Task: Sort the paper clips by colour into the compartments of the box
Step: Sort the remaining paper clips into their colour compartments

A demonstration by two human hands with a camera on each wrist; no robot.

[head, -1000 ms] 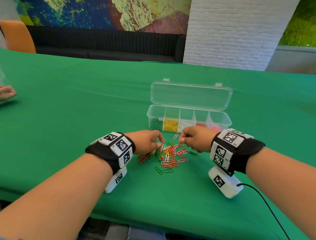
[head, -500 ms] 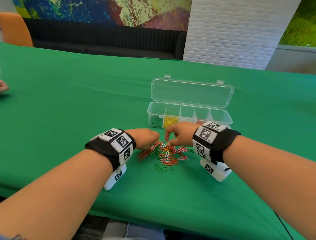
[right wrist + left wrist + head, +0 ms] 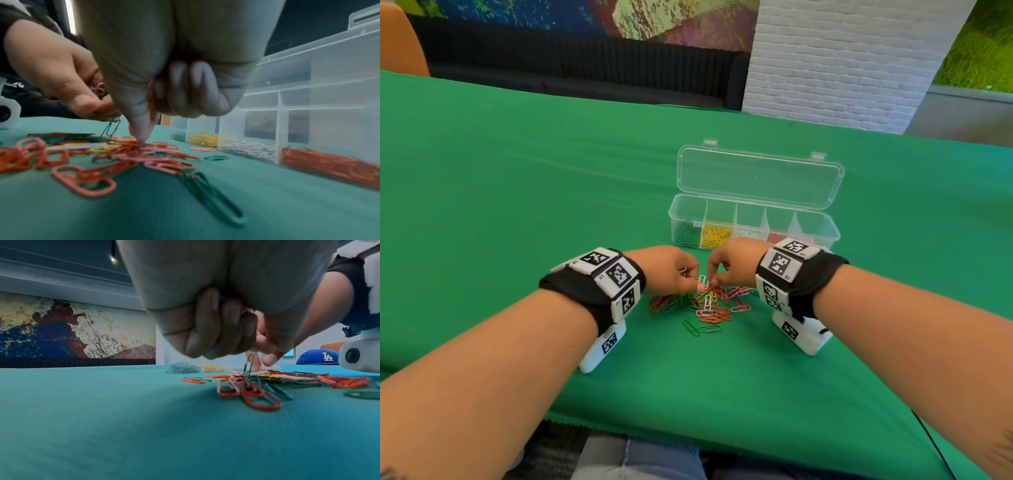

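Basically hunched over the paper clips (image 3: 705, 303), both hands low on the green table (image 3: 517, 192). Left hand (image 3: 671, 270) pinched a green clip (image 3: 248, 363) dangling upright from its fingertips. Right hand (image 3: 732, 265) mostly curled, one finger (image 3: 141, 128) poked down into the pile. Clear box (image 3: 753, 222) just beyond the hands, lid up, compartments with green, yellow, white, red.

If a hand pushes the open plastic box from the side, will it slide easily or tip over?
The box is long, low and flat on the cloth, so it probably slides rather than tips. It looks light: thin clear plastic, with only shallow layers of clips. The upright lid could wobble.
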